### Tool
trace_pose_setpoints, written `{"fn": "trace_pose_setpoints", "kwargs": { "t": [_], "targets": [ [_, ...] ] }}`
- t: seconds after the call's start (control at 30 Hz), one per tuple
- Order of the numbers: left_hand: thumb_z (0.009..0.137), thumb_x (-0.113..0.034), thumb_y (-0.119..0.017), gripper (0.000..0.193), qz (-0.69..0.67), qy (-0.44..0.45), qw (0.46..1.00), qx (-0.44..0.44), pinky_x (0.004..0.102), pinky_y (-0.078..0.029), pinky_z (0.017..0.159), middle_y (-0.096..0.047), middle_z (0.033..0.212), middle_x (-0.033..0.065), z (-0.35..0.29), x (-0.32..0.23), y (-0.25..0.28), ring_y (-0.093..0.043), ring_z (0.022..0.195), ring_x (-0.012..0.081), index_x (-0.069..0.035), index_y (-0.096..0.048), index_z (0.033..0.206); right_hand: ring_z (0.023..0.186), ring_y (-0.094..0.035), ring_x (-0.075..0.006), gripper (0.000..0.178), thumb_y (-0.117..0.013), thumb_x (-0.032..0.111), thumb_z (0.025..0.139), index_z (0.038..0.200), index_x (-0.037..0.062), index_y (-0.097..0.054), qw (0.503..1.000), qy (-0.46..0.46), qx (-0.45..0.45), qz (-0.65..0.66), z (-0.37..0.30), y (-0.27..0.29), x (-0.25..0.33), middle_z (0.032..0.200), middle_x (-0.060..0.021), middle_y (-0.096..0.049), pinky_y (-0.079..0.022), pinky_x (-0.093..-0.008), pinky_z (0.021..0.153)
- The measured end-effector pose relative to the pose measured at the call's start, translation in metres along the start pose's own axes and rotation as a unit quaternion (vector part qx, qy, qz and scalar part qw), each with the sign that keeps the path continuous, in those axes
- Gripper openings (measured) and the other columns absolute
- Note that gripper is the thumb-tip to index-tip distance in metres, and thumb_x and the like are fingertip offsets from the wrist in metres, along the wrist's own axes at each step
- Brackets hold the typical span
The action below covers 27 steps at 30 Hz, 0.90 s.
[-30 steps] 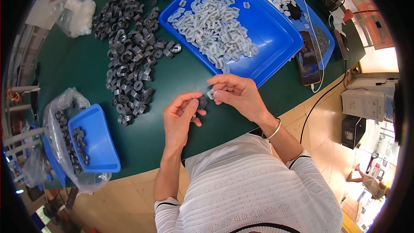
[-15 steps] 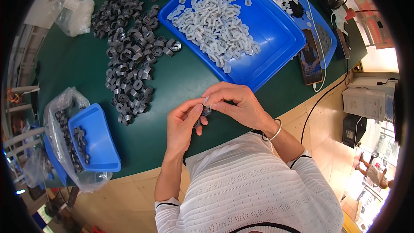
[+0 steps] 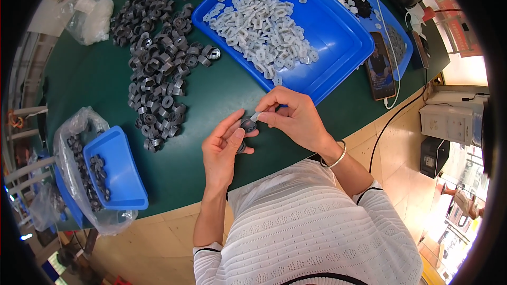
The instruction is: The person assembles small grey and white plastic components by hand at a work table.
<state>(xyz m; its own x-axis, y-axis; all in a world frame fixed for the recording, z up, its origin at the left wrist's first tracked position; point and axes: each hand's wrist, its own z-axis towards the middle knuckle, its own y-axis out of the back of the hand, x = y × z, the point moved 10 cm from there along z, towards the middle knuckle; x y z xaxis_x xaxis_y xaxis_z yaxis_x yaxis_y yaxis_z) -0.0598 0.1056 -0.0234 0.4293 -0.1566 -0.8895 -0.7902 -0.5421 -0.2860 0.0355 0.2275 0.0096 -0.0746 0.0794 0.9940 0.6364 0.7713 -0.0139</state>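
Note:
My left hand (image 3: 222, 149) is closed on a dark grey round plastic part (image 3: 247, 125), held between thumb and fingers. A second dark part (image 3: 241, 148) shows lower in the same hand, partly hidden by the fingers. Just to the right, my right hand (image 3: 296, 120) pinches a small whitish translucent piece (image 3: 255, 116) between thumb and forefinger, at the upper right edge of the round part. Whether the two touch I cannot tell. Similar whitish pieces (image 3: 264, 31) lie heaped in a large blue tray (image 3: 338, 55) beyond my hands.
Many dark grey ring-shaped parts (image 3: 158, 74) spread over the green table (image 3: 211, 92) at left. A small blue tray (image 3: 124, 163) and a clear bag (image 3: 74, 126) sit at the near left. A phone (image 3: 380, 71) with a white cable lies right of the large tray.
My right hand has shifted slightly right and up, drawing the whitish piece back from the middle of the round part. My left fingers have opened out somewhat, so the round part shows more.

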Motion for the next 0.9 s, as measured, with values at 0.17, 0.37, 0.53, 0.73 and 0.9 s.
{"fn": "trace_pose_setpoints", "kwargs": {
  "t": [0.17,0.37,0.53,0.73,0.9],
  "targets": [
    [0.096,-0.005,-0.055,0.037,-0.013,-0.003,1.0,-0.003,0.0251,-0.057,0.066,-0.065,0.117,0.0145,0.0,0.004,-0.001,-0.067,0.101,0.0207,0.003,-0.052,0.132,0.075,-0.058,-0.0074,0.008,-0.065,-0.006,0.085,0.092,-0.0021,-0.064,1.0,0.007,0.0,-0.012,-0.004,-0.008,0.006,0.09,-0.0035,-0.059,-0.051,-0.0208,0.065],
    [0.096,-0.002,-0.053,0.036,-0.024,-0.016,1.0,-0.006,0.0244,-0.058,0.067,-0.064,0.118,0.0148,-0.001,0.004,-0.002,-0.066,0.103,0.0213,0.004,-0.052,0.131,0.069,-0.059,-0.0088,0.007,-0.067,-0.005,0.084,0.088,-0.0005,-0.062,0.995,0.039,-0.023,-0.092,-0.006,-0.01,0.015,0.08,-0.0038,-0.06,-0.048,-0.0229,0.061],
    [0.095,-0.001,-0.054,0.036,-0.026,-0.015,1.0,-0.01,0.0244,-0.058,0.068,-0.064,0.117,0.0146,0.0,0.006,-0.001,-0.066,0.103,0.0207,0.004,-0.052,0.131,0.067,-0.059,-0.0106,0.009,-0.069,-0.003,0.082,0.088,0.0005,-0.062,0.987,0.081,-0.022,-0.139,-0.006,-0.014,0.021,0.078,-0.0046,-0.06,-0.047,-0.0254,0.059],
    [0.095,-0.001,-0.055,0.036,-0.016,-0.022,0.999,-0.02,0.025,-0.058,0.068,-0.065,0.115,0.0134,-0.001,0.006,0.001,-0.066,0.101,0.0194,0.003,-0.052,0.131,0.064,-0.057,-0.017,0.009,-0.069,-0.002,0.081,0.085,0.0016,-0.062,0.966,0.15,-0.02,-0.207,-0.008,-0.021,0.033,0.076,-0.007,-0.059,-0.047,-0.0277,0.058],
    [0.095,0.0,-0.055,0.034,-0.009,-0.032,0.999,-0.028,0.0249,-0.058,0.068,-0.066,0.113,0.0121,-0.003,0.007,0.003,-0.066,0.098,0.0173,0.003,-0.054,0.129,0.065,-0.058,-0.0191,0.009,-0.069,-0.002,0.08,0.083,0.0014,-0.061,0.965,0.149,-0.011,-0.217,-0.007,-0.024,0.03,0.075,-0.0079,-0.059,-0.048,-0.0299,0.057]
  ]
}}
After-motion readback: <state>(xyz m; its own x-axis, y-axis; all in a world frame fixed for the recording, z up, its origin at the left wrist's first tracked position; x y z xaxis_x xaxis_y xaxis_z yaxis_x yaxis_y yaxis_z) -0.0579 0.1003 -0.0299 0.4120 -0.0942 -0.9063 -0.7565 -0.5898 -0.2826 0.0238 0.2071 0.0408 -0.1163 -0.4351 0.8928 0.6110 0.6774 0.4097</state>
